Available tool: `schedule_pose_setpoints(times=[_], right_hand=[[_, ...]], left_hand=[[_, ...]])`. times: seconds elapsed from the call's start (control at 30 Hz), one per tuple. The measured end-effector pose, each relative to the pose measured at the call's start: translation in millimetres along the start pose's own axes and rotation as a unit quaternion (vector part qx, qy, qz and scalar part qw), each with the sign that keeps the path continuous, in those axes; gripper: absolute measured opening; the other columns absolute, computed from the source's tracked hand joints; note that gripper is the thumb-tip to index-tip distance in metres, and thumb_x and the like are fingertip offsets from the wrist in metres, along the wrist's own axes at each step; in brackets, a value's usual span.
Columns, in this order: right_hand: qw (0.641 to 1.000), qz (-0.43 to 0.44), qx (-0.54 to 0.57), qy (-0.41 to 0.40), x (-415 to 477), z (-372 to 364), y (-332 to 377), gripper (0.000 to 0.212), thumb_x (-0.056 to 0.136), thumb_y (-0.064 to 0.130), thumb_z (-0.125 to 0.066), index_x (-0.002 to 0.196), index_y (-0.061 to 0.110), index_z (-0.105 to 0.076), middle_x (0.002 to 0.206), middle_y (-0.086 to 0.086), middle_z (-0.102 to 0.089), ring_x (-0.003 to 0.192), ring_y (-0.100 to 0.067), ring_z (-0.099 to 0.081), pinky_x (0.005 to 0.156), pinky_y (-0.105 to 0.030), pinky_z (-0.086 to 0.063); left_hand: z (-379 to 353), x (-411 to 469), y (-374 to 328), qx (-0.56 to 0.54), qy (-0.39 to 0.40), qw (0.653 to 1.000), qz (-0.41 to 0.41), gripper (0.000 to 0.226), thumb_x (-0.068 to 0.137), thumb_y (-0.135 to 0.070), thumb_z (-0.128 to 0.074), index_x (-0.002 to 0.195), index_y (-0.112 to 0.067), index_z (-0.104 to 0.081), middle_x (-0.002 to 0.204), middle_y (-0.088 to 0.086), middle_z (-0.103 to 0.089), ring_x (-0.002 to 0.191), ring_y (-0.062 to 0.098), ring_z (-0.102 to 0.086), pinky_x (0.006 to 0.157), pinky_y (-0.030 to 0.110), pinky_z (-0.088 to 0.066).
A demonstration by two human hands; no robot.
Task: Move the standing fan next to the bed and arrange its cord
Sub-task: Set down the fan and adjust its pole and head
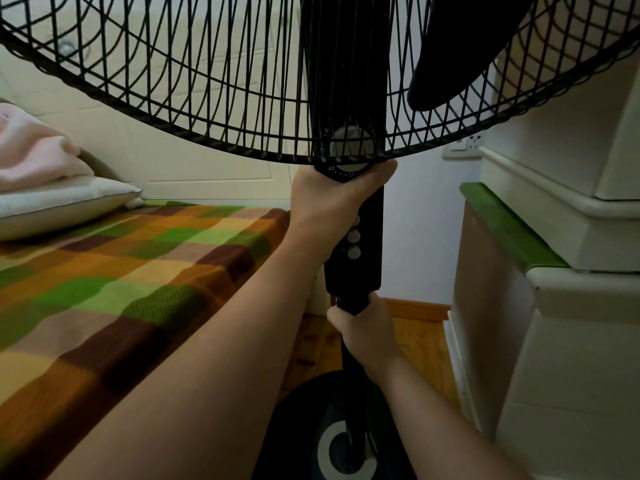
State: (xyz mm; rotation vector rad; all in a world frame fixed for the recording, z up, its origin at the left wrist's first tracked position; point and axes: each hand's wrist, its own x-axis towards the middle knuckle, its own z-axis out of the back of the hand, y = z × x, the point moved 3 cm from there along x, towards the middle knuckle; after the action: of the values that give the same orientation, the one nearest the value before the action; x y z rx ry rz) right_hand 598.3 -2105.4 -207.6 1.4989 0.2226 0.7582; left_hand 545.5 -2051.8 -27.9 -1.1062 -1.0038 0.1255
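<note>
Fan (363, 271) is in both grips. The left grip (341, 199) is wrapped tight round the top of the black box with the buttons, just under the big cage. The right grip (362, 325) is closed round the pole right below that box. Under the right grip is the round base (304, 414), over the wood floor (419, 341); whether it touches the floor cannot be told. Just left of the grips is the bed (138, 271) with its checked cover, so the fan looks to be beside the bed already. It likely just needs setting down and letting go. The cord cannot be seen, so that part looks still to do. Up and right of the grips is a wall socket (464, 147).
</note>
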Motion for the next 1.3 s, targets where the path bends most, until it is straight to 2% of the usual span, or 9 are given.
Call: schedule_pose_setpoints(times=[0.13,0.23,0.43,0.53,0.7,0.87,0.97,1.13,1.3], right_hand=[[0.987,-0.038,-0.021,-0.155,-9,-16,1,0.027,0.079,0.006,-0.068,0.072,0.022,-0.048,0.062,0.01,-0.052,0.052,-0.007,-0.05,0.047,-0.015,-0.035],[0.972,-0.047,-0.044,-0.228,-12,-22,5,0.033,0.082,0.011,-0.072,0.077,0.034,-0.049,0.075,0.013,-0.059,0.064,-0.003,-0.059,0.05,-0.011,-0.039],[0.997,-0.002,-0.073,-0.008,-5,3,2,0.018,0.085,0.019,-0.07,0.093,0.011,-0.056,0.072,-0.004,-0.055,0.059,-0.007,-0.055,0.051,-0.019,-0.044],[0.984,-0.062,-0.141,0.095,10,17,11,0.028,0.078,0.027,-0.076,0.097,0.011,-0.061,0.086,-0.01,-0.063,0.078,-0.017,-0.062,0.071,-0.034,-0.054],[0.959,-0.084,-0.184,0.197,27,22,10,0.026,0.078,0.022,-0.074,0.087,0.003,-0.06,0.082,-0.013,-0.061,0.077,-0.021,-0.059,0.068,-0.031,-0.046],[0.989,-0.085,-0.037,0.116,19,12,-6,0.01,0.074,0.006,-0.073,0.082,0.009,-0.068,0.082,-0.003,-0.072,0.079,-0.01,-0.068,0.07,-0.024,-0.051],[0.992,-0.053,-0.066,0.098,17,9,-4,0.022,0.071,0.002,-0.067,0.075,-0.007,-0.047,0.07,-0.02,-0.051,0.058,-0.015,-0.05,0.059,-0.028,-0.041],[0.996,0.012,-0.082,0.009,11,0,-2,0.047,0.072,-0.008,-0.061,0.058,0.015,-0.023,0.044,0.01,-0.028,0.042,-0.007,-0.026,0.042,-0.015,-0.021],[0.977,-0.028,-0.069,-0.198,0,-18,-4,0.024,0.077,0.004,-0.069,0.081,0.023,-0.053,0.067,0.01,-0.055,0.059,-0.006,-0.055,0.047,-0.014,-0.038]], left_hand=[[0,1,1,0.001,0.001,1.0,-0.002,0.02,0.077,-0.037,-0.085,0.078,-0.036,-0.065,0.074,-0.015,-0.071,0.074,0.0,-0.069,0.06,0.012,-0.054],[0,1,1,-0.002,-0.001,1.0,-0.004,0.021,0.076,-0.038,-0.086,0.078,-0.036,-0.065,0.074,-0.016,-0.071,0.074,-0.001,-0.069,0.059,0.011,-0.053],[0,1,2,-0.001,-0.003,1.0,-0.01,0.02,0.075,-0.038,-0.086,0.079,-0.035,-0.067,0.077,-0.011,-0.072,0.074,0.002,-0.07,0.061,0.015,-0.057],[0,1,3,-0.005,-0.007,1.0,-0.001,0.021,0.074,-0.038,-0.087,0.078,-0.031,-0.068,0.076,-0.003,-0.073,0.067,0.01,-0.07,0.056,0.02,-0.059],[-1,3,6,0.006,-0.01,1.0,0.004,0.023,0.072,-0.042,-0.087,0.08,-0.033,-0.068,0.08,-0.006,-0.073,0.071,0.006,-0.071,0.059,0.021,-0.06],[0,3,6,0.012,-0.011,1.0,-0.003,0.022,0.073,-0.041,-0.086,0.08,-0.034,-0.067,0.08,-0.008,-0.073,0.073,0.004,-0.07,0.062,0.019,-0.059],[0,3,5,0.01,-0.008,1.0,-0.004,0.022,0.073,-0.04,-0.087,0.079,-0.034,-0.067,0.079,-0.008,-0.073,0.072,0.004,-0.07,0.06,0.018,-0.059],[0,2,4,0.014,-0.008,1.0,0.001,0.022,0.074,-0.04,-0.086,0.08,-0.034,-0.067,0.079,-0.007,-0.073,0.072,0.006,-0.071,0.062,0.02,-0.06],[-1,1,4,0.023,-0.005,1.0,-0.009,0.022,0.075,-0.041,-0.085,0.084,-0.033,-0.066,0.085,-0.006,-0.073,0.082,0.011,-0.072,0.072,0.03,-0.062]])
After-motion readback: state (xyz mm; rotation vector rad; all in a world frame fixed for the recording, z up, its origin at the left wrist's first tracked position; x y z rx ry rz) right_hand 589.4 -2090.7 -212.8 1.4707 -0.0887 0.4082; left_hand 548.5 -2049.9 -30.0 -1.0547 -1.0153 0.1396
